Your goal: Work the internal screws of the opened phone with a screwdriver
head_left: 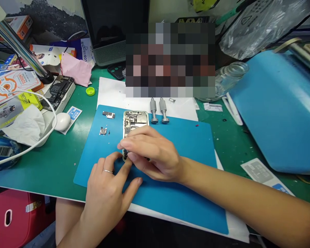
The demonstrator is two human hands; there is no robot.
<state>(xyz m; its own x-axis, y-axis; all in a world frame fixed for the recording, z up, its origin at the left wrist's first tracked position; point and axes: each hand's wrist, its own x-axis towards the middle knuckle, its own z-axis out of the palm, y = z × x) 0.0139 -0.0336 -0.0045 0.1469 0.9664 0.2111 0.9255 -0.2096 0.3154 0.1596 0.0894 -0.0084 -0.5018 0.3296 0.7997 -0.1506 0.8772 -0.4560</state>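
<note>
An opened phone point(136, 119), its inner parts bare, lies on a blue work mat point(186, 196). My left hand point(110, 182), with a ring on one finger, has its fingertips against the phone's lower left edge and lower end, holding it; the thumb sticks out to the side. Above the phone's lower half, my right hand point(155, 155) is curled with its fingers together, covering much of the phone. Whatever its fingertips may hold is hidden. Left of the phone are a small metal part point(109, 115) and a tiny bracket-like part point(102, 131).
Two grey screwdriver-like tools point(154, 112) stand beyond the mat's upper edge. At left lie a disassembled phone point(58, 91), a white oval mouse-like object point(62, 122), a white cable point(45, 136) and boxes. A glass jar point(227, 81) and a large blue sheet point(279, 113) are at right.
</note>
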